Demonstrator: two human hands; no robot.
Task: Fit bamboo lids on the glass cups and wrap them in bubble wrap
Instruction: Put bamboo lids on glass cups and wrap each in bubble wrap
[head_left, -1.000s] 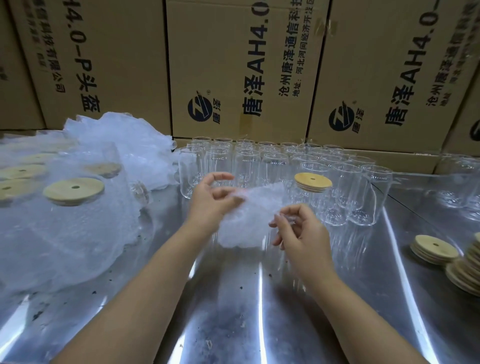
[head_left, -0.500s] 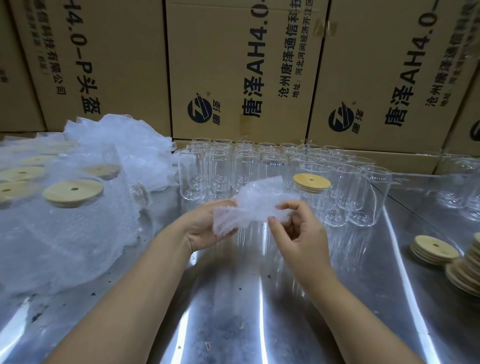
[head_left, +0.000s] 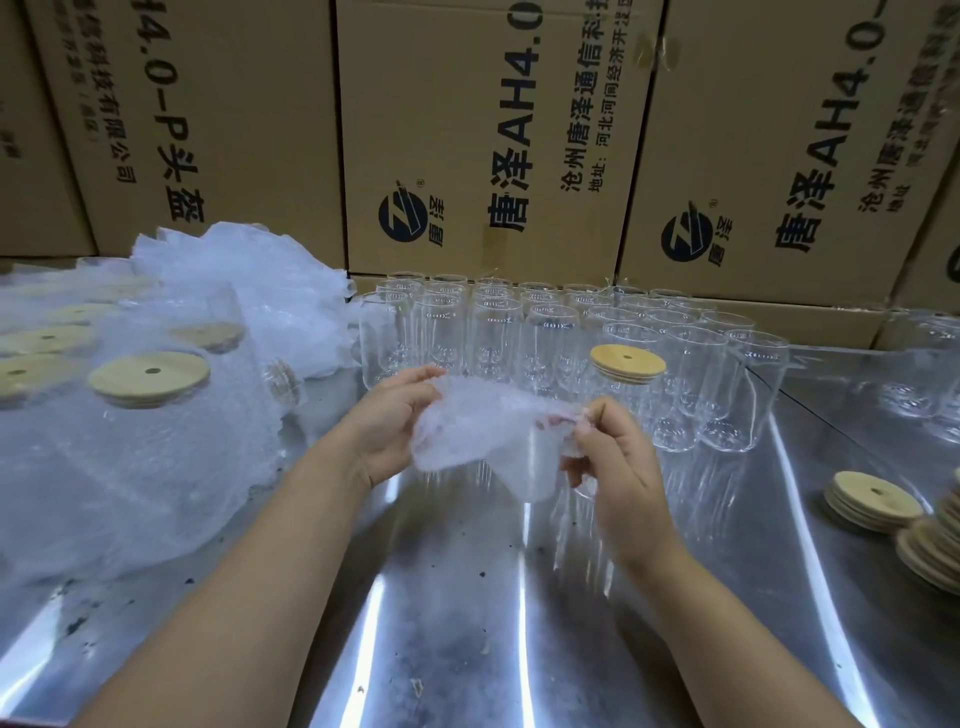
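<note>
We hold one bubble wrap sheet (head_left: 483, 431) above the steel table (head_left: 467, 597): left hand (head_left: 392, 426) grips its left edge, right hand (head_left: 613, 452) pinches its right edge. Behind it stand open glass cups (head_left: 498, 332); one lidded cup (head_left: 627, 374) stands among them.

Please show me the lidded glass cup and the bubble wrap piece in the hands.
Clear glass cup with round bamboo lid (head_left: 627, 359): head view, on the lid top.
Crumpled translucent bubble wrap piece (head_left: 488, 426): head view, its middle.
</note>
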